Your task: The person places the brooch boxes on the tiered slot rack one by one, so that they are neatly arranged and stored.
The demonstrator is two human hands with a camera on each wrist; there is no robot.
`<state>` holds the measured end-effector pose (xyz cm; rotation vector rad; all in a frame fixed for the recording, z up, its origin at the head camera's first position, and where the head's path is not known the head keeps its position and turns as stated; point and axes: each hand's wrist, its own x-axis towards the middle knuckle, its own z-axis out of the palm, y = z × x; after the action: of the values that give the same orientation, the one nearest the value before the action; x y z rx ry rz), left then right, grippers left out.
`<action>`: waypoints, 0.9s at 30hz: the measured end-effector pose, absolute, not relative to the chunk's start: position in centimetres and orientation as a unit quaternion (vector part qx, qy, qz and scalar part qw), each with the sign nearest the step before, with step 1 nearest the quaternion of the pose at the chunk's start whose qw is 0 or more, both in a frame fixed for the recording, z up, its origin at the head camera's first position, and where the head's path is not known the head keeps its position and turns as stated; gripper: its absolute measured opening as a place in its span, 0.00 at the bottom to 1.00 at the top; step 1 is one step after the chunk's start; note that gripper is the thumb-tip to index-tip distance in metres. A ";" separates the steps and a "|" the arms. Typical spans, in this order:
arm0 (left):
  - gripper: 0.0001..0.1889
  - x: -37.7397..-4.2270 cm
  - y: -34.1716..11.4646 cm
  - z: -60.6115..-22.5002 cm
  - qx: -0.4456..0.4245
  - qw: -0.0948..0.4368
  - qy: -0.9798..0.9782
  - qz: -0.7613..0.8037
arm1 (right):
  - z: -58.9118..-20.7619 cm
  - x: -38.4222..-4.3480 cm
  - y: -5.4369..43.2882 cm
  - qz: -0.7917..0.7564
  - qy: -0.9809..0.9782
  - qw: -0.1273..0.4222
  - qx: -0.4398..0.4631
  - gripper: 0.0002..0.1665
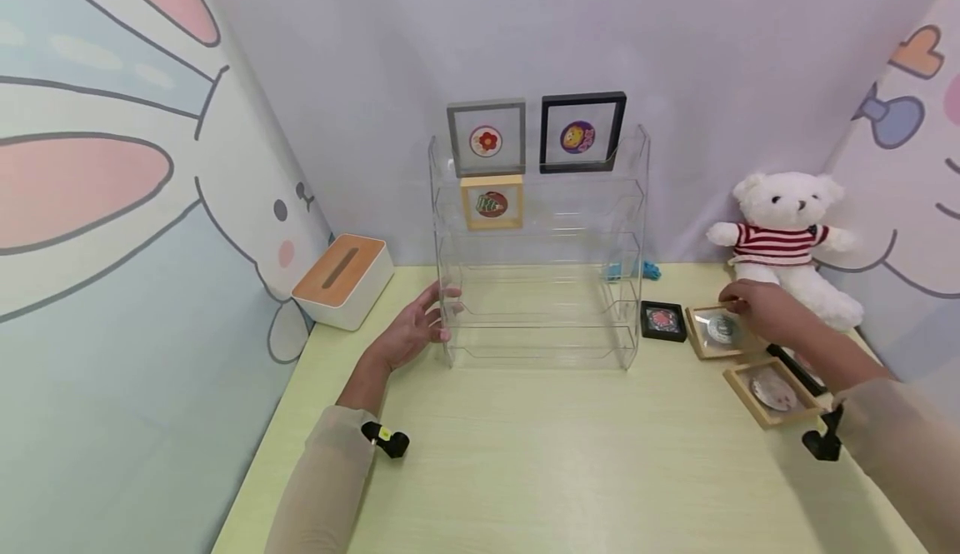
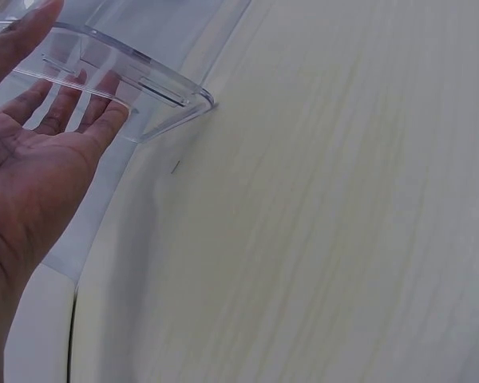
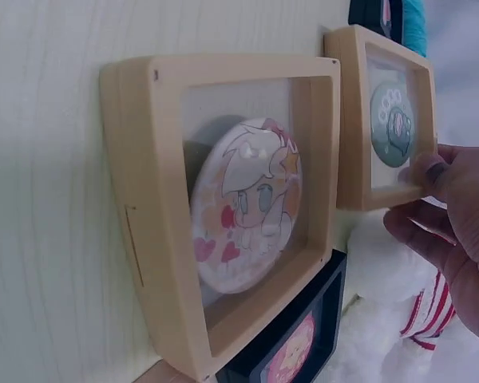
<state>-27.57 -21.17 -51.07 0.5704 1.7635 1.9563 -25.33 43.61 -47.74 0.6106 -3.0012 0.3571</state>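
A clear acrylic rack [image 1: 547, 337] stands upright on the table. My left hand [image 1: 408, 333] is at its left side panel, fingers spread and fingertips right at the plastic. In the left wrist view the thumb is wide of the other fingers, several of them showing through the rack [image 2: 172, 92]. At the right, my right hand [image 1: 757, 308] pinches the far edge of a light-wood display frame [image 1: 705, 341] with a green round badge inside. In the right wrist view, thumb and fingers of the right hand [image 3: 463, 215] grip that wooden frame [image 3: 354, 128] at its edge.
On the rack are a grey frame [image 1: 487, 104], a black frame [image 1: 583, 98] and a wooden frame [image 1: 491, 180]. A small black frame [image 1: 663, 336], another wooden frame [image 1: 750, 404] and a black frame [image 1: 795, 368] lie at right, near a teddy bear [image 1: 787, 204]. A tissue box [image 1: 352, 296] stands left.
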 end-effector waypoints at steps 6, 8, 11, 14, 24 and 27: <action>0.54 -27.5 -21.1 -51.2 0.206 0.223 0.636 0.710 | -47.8 -24.5 44.3 0.151 -0.973 0.025 0.173 0.14; 0.55 -27.6 -21.1 -51.2 0.205 0.223 0.637 0.709 | -47.9 -24.2 44.3 0.161 -0.971 0.044 0.173 0.14; 0.55 -27.5 -21.1 -51.2 0.206 0.223 0.639 0.707 | -48.0 -23.9 44.3 0.170 -0.967 0.074 0.174 0.13; 0.56 -27.5 -21.1 -51.2 0.206 0.223 0.638 0.708 | -47.9 -23.6 44.2 0.196 -0.963 0.078 0.170 0.11; 0.55 -27.7 -21.0 -51.1 0.202 0.224 0.640 0.706 | -47.9 -23.3 44.2 0.239 -0.958 0.068 0.143 0.13; 0.54 -27.8 -21.0 -51.0 0.205 0.224 0.642 0.704 | -47.9 -23.3 44.1 0.231 -0.958 0.085 0.143 0.13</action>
<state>-27.76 -21.01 -50.96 0.5653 1.7727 1.9431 -23.27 44.11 -47.89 0.4272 -2.8584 0.6901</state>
